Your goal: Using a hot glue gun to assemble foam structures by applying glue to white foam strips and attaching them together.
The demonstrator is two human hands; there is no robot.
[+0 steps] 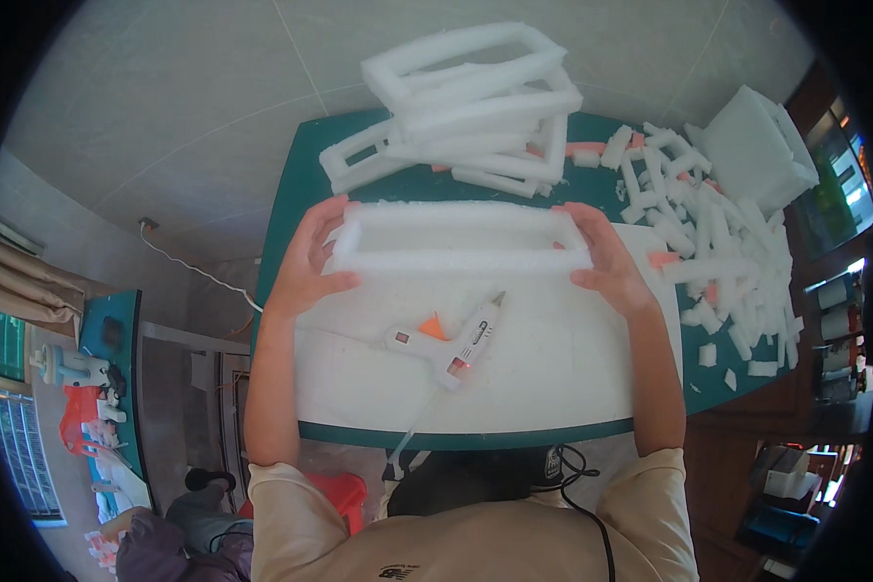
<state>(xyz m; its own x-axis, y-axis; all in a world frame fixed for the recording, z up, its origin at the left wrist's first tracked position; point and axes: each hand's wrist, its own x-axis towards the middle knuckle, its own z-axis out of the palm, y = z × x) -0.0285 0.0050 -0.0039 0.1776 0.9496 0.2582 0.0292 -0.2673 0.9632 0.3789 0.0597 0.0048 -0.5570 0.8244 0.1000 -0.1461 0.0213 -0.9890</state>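
Observation:
Between my two hands is a long rectangular frame of white foam (pixel 466 260), held level over the white board (pixel 553 359). My left hand (pixel 312 260) grips its left end, thumb on the near side and fingers behind. At the right end, my right hand (pixel 606 260) grips it the same way. A white hot glue gun (pixel 468 347) with an orange part (pixel 434 327) lies on the board just nearer to me. Its nozzle points away to the right, and a translucent glue stick (pixel 409 432) sticks out toward the near edge.
More foam frames (pixel 475 112) are stacked at the back of the green table (pixel 310 155). Loose foam strips (pixel 718 233), some orange pieces (pixel 662 259) and a foam block (pixel 759 150) crowd the right side. A red stool (pixel 339 497) and another person (pixel 189 533) are at lower left.

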